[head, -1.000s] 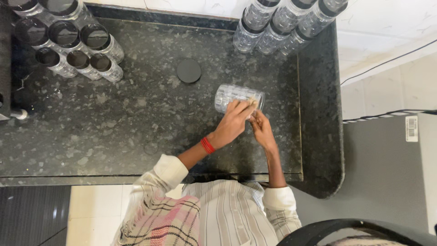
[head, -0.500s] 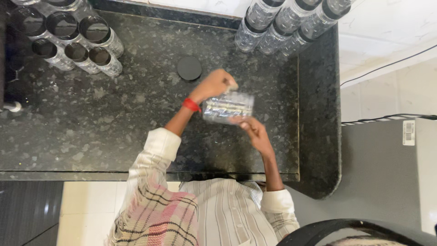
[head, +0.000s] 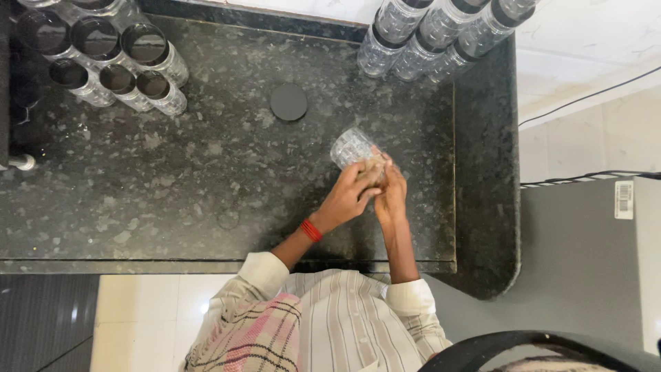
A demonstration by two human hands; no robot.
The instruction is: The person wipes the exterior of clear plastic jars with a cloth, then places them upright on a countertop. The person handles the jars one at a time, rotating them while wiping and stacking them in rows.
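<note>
A clear ribbed plastic jar [head: 352,147] is tilted over the dark granite counter [head: 206,179], its base pointing up-left. My left hand [head: 350,193], with a red band at the wrist, grips the jar near its mouth. My right hand [head: 392,195] presses against the same end of the jar, right beside the left hand. The jar's mouth is hidden by my fingers. A round black lid [head: 288,102] lies flat on the counter, up-left of the jar and apart from it.
Several open clear jars [head: 110,62] stand grouped at the counter's back left. Several clear jars with black lids [head: 441,34] stand at the back right. The counter's rounded right edge [head: 506,207] meets a grey surface with a cable.
The left hand had lifted away toward the black lid while the right held the jar. Now the left hand is back on the jar, which is turned more upright and tilted.
</note>
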